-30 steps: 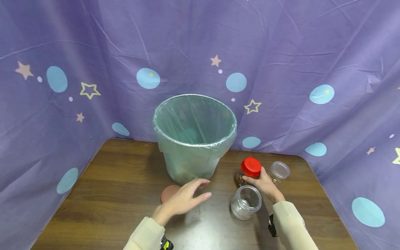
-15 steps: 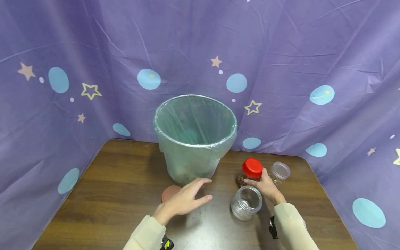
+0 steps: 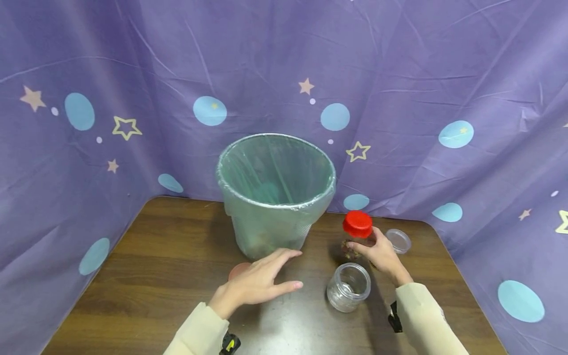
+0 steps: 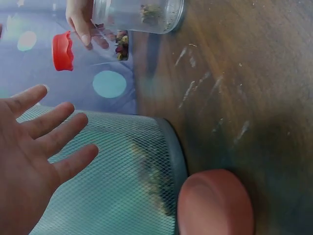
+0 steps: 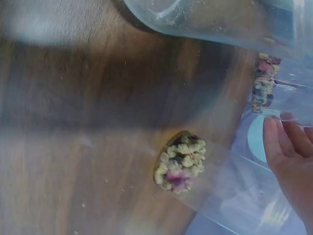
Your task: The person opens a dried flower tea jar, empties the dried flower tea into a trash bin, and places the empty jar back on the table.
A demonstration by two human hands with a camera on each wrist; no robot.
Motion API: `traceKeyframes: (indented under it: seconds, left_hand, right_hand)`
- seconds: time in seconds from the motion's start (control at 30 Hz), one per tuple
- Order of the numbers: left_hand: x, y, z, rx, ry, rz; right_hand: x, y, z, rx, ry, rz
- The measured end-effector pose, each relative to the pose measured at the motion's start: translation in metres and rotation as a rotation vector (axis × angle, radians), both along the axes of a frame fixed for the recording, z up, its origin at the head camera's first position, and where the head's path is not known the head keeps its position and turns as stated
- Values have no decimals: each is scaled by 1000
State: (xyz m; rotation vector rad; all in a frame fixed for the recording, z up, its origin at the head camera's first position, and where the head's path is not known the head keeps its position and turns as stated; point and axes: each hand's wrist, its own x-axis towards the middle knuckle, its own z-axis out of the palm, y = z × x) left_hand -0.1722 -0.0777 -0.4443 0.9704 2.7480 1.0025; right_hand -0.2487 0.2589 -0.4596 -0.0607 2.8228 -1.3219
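My right hand (image 3: 382,256) grips a clear jar with a red lid (image 3: 357,224) around its side. Dried flowers (image 5: 265,83) lie in the bottom of this jar, which is raised off the table. Behind that hand stands another clear jar with a transparent lid (image 3: 398,241), its dried flowers (image 5: 181,161) visible in the right wrist view. Nearer to me is a lidless clear jar (image 3: 348,291). My left hand (image 3: 257,282), fingers spread and holding nothing, hovers in front of the bin, above a terracotta-coloured round lid (image 4: 215,203).
A mesh bin (image 3: 270,231) lined with a green translucent bag stands at the back middle of the wooden table (image 3: 133,276). Dried material shows through its mesh in the left wrist view. A purple curtain (image 3: 266,64) hangs closely around the table's back and sides.
My right hand has raised the red-lidded jar, bringing it from tilted to more upright. The left hand has shifted slightly and covers more of the terracotta-coloured lid.
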Motion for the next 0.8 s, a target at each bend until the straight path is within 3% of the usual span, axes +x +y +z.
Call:
traceKeyframes:
  seconds: [0.2,0.47,0.8]
  left_hand:
    - [4,-1,10,-45,125,-1]
    - [8,-1,26,-100,227,-37]
    - [6,2,44,-80,224,-17]
  right_hand:
    - [4,3,13,-5,67,61]
    - [10,3,26,-199,94,212]
    - [18,-9,45,-204,106,292]
